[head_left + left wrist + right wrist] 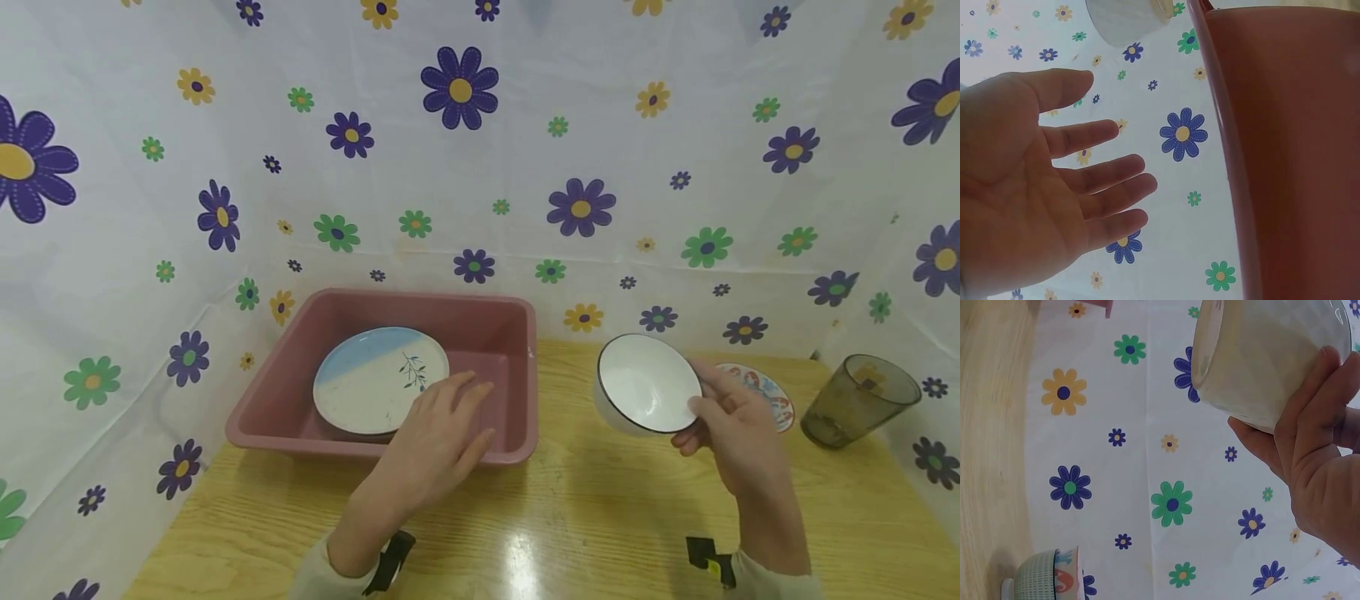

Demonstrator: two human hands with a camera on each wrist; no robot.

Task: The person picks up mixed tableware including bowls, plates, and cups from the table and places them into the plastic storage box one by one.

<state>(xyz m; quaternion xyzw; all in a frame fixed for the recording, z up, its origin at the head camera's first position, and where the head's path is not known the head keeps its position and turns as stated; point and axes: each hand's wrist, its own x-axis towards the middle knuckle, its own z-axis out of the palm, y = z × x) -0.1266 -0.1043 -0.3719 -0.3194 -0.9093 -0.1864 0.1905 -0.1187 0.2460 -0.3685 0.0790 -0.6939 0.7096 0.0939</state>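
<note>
A white bowl with a dark rim [648, 383] is gripped at its right side by my right hand [738, 425], thumb near the rim and fingers beneath. It is held up over the table, tilted so its bare inside shows. In the right wrist view the bowl's outer wall [1266, 369] has a faint pattern. My left hand [438, 429] hovers by the front of the pink basin [495, 317], holding nothing, fingers spread in the left wrist view. An oval plate [367, 383] with a blue band and leaf sprig lies in the basin.
Behind my right hand stands a patterned bowl [776, 404], partly hidden; the right wrist view shows its green side [1035, 578]. A dark translucent cup [855, 400] stands at the table's right. Flower-printed sheeting [525, 150] encloses the wooden table [600, 517] at the back and sides.
</note>
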